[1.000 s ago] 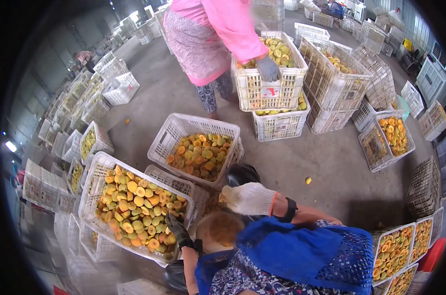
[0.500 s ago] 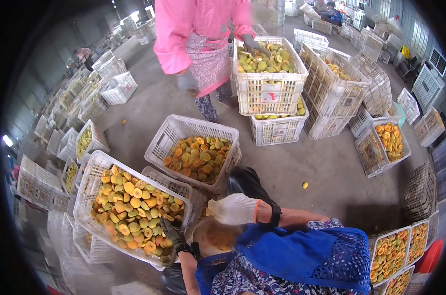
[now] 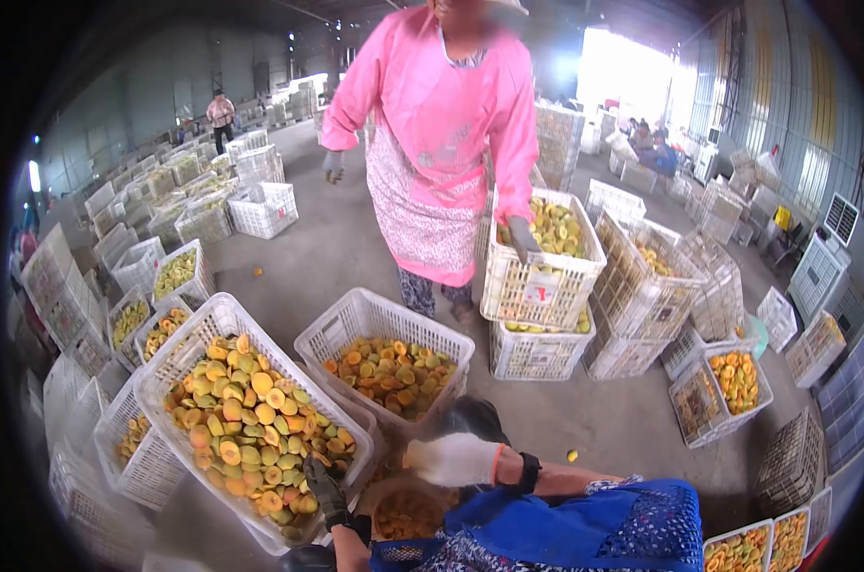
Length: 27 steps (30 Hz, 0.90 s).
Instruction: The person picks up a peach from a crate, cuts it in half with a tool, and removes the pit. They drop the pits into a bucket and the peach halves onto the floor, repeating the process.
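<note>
My left hand [image 3: 323, 492], in a dark glove, grips the near rim of a large white crate [image 3: 179, 348] heaped with halved yellow-orange fruit [image 3: 251, 419]; the crate is tilted toward me. My right hand [image 3: 451, 459], in a white glove with an orange cuff, hovers just above a round tub [image 3: 408, 513] of fruit pieces in front of my blue apron [image 3: 584, 520]. Its fingers are curled and whether it holds anything is hidden. A dark boot [image 3: 470, 418] shows just behind that hand.
A second white crate [image 3: 384, 319] of fruit halves stands behind the tub. A person in pink [image 3: 441, 143] stands beyond it, one gloved hand [image 3: 522, 238] on stacked crates [image 3: 546, 286]. More crates [image 3: 727, 381] line both sides. One loose fruit [image 3: 572, 456] lies on the concrete floor.
My view has tilted upward, showing more of the hall. The person in pink has straightened up and now rests one hand on the stacked crate. My hands have hardly moved relative to the crate.
</note>
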Each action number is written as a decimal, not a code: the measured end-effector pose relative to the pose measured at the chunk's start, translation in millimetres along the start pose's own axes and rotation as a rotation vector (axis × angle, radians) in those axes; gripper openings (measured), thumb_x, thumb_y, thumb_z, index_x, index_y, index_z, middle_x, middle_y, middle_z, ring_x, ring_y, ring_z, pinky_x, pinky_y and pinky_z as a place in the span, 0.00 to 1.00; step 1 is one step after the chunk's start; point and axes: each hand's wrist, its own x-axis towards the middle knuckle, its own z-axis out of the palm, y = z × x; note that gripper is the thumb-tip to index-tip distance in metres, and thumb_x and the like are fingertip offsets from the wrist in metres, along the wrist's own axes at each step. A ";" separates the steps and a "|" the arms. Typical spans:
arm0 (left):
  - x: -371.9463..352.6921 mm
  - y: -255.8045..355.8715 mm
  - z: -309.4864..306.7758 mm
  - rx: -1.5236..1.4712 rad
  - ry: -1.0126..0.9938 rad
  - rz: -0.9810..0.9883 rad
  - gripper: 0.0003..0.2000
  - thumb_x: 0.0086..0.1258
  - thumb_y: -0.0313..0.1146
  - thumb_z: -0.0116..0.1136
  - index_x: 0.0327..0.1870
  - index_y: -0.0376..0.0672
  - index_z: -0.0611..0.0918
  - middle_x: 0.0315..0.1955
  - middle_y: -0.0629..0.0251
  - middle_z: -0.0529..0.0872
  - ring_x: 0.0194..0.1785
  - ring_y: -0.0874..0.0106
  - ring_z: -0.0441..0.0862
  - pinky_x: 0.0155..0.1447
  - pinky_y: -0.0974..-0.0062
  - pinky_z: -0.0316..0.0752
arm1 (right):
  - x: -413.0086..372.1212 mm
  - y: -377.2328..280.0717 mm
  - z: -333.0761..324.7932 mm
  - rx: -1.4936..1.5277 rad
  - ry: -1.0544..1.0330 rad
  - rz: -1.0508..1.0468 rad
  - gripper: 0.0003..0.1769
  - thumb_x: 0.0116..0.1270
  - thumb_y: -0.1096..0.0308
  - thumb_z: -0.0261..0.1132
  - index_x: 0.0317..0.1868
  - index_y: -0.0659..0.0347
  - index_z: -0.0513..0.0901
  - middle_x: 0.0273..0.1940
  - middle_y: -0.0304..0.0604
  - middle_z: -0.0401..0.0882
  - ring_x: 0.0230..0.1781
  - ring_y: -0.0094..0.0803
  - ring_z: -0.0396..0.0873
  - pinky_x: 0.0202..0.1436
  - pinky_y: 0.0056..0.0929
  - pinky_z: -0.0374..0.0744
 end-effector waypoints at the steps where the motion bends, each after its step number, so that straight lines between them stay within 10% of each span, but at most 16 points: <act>1: 1.9 -0.7 -0.1 0.042 -0.021 0.032 0.19 0.75 0.41 0.51 0.59 0.38 0.75 0.50 0.64 0.78 0.51 0.71 0.75 0.56 0.71 0.72 | 2.1 -2.3 -2.0 -0.013 -0.047 0.013 0.12 0.66 0.62 0.57 0.46 0.56 0.77 0.34 0.46 0.79 0.34 0.47 0.80 0.37 0.38 0.80; 8: -0.4 35.8 1.1 0.102 0.036 0.099 0.18 0.75 0.41 0.51 0.58 0.40 0.75 0.50 0.65 0.79 0.50 0.72 0.76 0.54 0.73 0.74 | 9.5 -11.3 -0.6 -0.047 -0.137 0.019 0.14 0.65 0.62 0.57 0.49 0.54 0.77 0.41 0.44 0.79 0.38 0.45 0.80 0.39 0.39 0.80; 10: 5.2 89.2 -1.3 -0.293 0.024 -0.194 0.18 0.75 0.41 0.51 0.58 0.41 0.75 0.49 0.66 0.79 0.50 0.72 0.76 0.54 0.73 0.74 | 9.8 -15.8 -2.4 -0.072 -0.155 0.044 0.14 0.65 0.62 0.57 0.49 0.54 0.77 0.39 0.45 0.79 0.37 0.45 0.80 0.39 0.39 0.80; 14: 4.6 8.0 4.1 -0.563 0.040 -0.383 0.18 0.74 0.41 0.52 0.58 0.41 0.75 0.49 0.67 0.79 0.50 0.73 0.76 0.53 0.74 0.74 | 11.0 -25.2 -10.8 -0.055 -0.182 0.055 0.13 0.65 0.63 0.57 0.48 0.55 0.77 0.38 0.45 0.79 0.35 0.46 0.81 0.37 0.39 0.80; 16: 1.3 41.4 1.3 -0.082 0.026 0.104 0.17 0.74 0.40 0.52 0.58 0.41 0.76 0.46 0.68 0.79 0.47 0.74 0.77 0.48 0.76 0.76 | 10.8 -25.7 -10.5 -0.056 -0.153 0.028 0.12 0.64 0.63 0.58 0.47 0.55 0.76 0.37 0.45 0.79 0.34 0.46 0.81 0.35 0.40 0.80; 20: 7.2 48.5 3.4 0.200 0.132 0.358 0.16 0.74 0.41 0.53 0.56 0.42 0.76 0.42 0.69 0.79 0.41 0.77 0.78 0.42 0.77 0.78 | 10.8 -25.3 -6.4 -0.066 -0.138 0.008 0.12 0.64 0.64 0.58 0.47 0.56 0.76 0.37 0.45 0.78 0.34 0.45 0.80 0.34 0.39 0.80; 22: 5.8 60.2 -1.3 -0.475 0.019 -0.311 0.16 0.74 0.42 0.53 0.55 0.42 0.76 0.40 0.70 0.80 0.38 0.78 0.79 0.38 0.78 0.78 | 10.5 -19.8 -0.6 -0.069 -0.096 -0.060 0.13 0.64 0.64 0.58 0.47 0.56 0.77 0.37 0.44 0.77 0.32 0.45 0.80 0.34 0.38 0.80; 27: 5.5 54.6 0.4 -0.206 0.026 -0.097 0.16 0.75 0.41 0.51 0.56 0.42 0.76 0.41 0.69 0.80 0.39 0.77 0.79 0.39 0.77 0.79 | 11.8 -13.8 5.1 -0.118 -0.048 -0.200 0.12 0.62 0.68 0.58 0.46 0.58 0.77 0.38 0.44 0.77 0.34 0.42 0.80 0.33 0.36 0.80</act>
